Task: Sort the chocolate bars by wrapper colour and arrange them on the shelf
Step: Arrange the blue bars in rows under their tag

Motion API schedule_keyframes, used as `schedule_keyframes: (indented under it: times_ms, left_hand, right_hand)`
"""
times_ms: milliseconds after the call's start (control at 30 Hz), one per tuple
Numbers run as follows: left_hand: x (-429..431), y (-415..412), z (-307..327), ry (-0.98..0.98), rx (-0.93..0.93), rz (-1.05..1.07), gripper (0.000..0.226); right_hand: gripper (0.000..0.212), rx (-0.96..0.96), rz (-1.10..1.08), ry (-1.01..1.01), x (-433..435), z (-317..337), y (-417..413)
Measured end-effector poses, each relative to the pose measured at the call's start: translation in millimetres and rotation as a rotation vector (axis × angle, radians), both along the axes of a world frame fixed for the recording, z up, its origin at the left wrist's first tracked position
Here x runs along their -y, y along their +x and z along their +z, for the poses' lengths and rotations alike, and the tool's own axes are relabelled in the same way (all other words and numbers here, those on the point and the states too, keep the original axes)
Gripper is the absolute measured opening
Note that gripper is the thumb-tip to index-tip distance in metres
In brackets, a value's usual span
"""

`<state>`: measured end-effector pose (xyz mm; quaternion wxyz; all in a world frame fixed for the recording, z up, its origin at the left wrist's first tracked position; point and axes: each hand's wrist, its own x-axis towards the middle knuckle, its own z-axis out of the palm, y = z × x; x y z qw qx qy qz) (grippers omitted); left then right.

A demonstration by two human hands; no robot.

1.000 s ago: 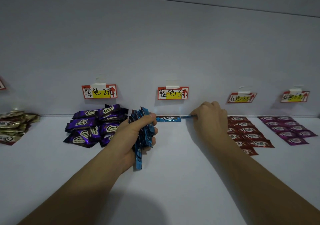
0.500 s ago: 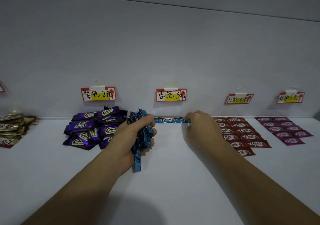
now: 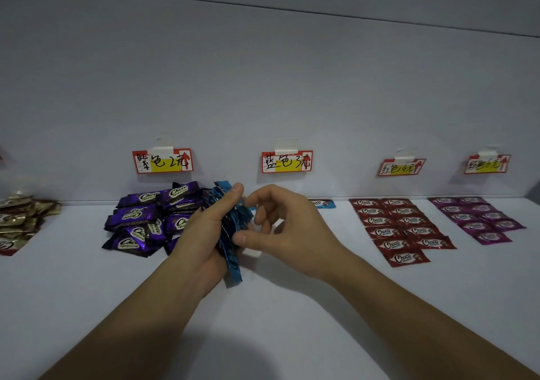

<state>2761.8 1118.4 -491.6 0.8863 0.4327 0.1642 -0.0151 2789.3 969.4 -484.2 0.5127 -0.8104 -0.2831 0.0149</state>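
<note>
My left hand point(image 3: 201, 236) grips a bundle of blue chocolate bars point(image 3: 233, 230), held upright over the white shelf point(image 3: 263, 306). My right hand point(image 3: 289, 227) is against the bundle's right side, thumb and forefinger curled onto one of its blue bars. One blue bar point(image 3: 324, 203) lies flat at the back wall, partly hidden behind my right hand, under the blue price label point(image 3: 287, 162). A loose pile of purple bars point(image 3: 146, 219) lies just left of my left hand.
Red bars point(image 3: 400, 227) lie in neat rows at the right, with magenta bars point(image 3: 479, 219) in rows beyond them. Gold bars point(image 3: 17, 219) are heaped at the far left. Price labels hang on the back wall above each group.
My right hand left the blue bars laid at the back wall and came back left to the bundle. My left hand raised the bundle slightly.
</note>
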Motion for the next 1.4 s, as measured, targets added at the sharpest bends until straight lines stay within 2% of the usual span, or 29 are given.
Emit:
schedule_keyframes:
  times_ms: [167, 333, 567, 733, 933, 1133, 1267, 1400]
  left_hand:
    - [-2.6, 1.2, 4.6, -0.057, -0.001, 0.118, 0.023]
    - [-8.0, 3.2, 8.2, -0.152, 0.025, 0.178, 0.015]
    - [-14.1, 3.7, 15.0, -0.271, 0.1, 0.23, 0.005]
    - [-24.3, 4.8, 18.7, -0.244, 0.1, 0.256, 0.006]
    - [-24.6, 2.0, 20.5, -0.253, 0.136, 0.194, 0.006]
    - [-32.7, 5.1, 15.6, -0.229, 0.149, 0.111, 0.009]
    - [-34.9, 5.2, 14.1, -0.215, 0.138, 0.1, 0.008]
    - [-33.0, 3.7, 13.5, -0.215, 0.114, 0.059, 0.011]
  right_hand:
    - [0.051, -0.078, 0.084, 0.041, -0.2, 2.1, -6.5]
    - [0.054, -0.141, 0.118, -0.017, -10.7, 2.2, -18.9]
    - [0.015, -0.171, 0.15, -0.03, -9.2, 1.9, -14.7]
    - [0.003, -0.259, 0.129, 0.081, -0.4, 12.4, -6.6]
    - [0.012, -0.218, -0.023, 0.11, 16.7, 15.1, 13.6]
    - [0.017, -0.16, -0.153, -0.01, 23.4, 2.2, 27.9]
    - [0.038, -0.206, -0.142, -0.036, 23.8, 2.1, 31.3]
    - [0.042, -0.158, -0.048, -0.191, 21.2, -4.6, 25.1]
